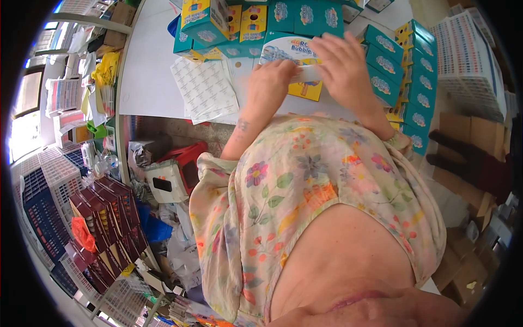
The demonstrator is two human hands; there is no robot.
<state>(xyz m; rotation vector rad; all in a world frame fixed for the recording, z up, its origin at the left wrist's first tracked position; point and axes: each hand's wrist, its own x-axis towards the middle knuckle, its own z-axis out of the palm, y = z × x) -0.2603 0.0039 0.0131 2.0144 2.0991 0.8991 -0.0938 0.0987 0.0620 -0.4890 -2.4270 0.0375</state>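
At the table's near edge, a white and yellow carton (286, 43) with blue bubble artwork lies before me. Over its lower part is a small white piece (308, 73), like a strip or folded label; its exact kind I cannot make out. My left hand (271, 83) pinches the left end of this piece, fingers closed. My right hand (347, 73) is on the other side, its fingers stretched out over the carton's right part and its thumb side by the piece's right end. White sheets (202, 87) with small repeated grey print lie left of my left hand.
Teal and yellow cartons (305, 19) line the table's far side, and more stacked cartons (418, 82) stand on the right. A dark-gloved hand (452, 147) of another person reaches in at far right. Packed shelves (103, 207) and a red bin (190, 163) are on the left.
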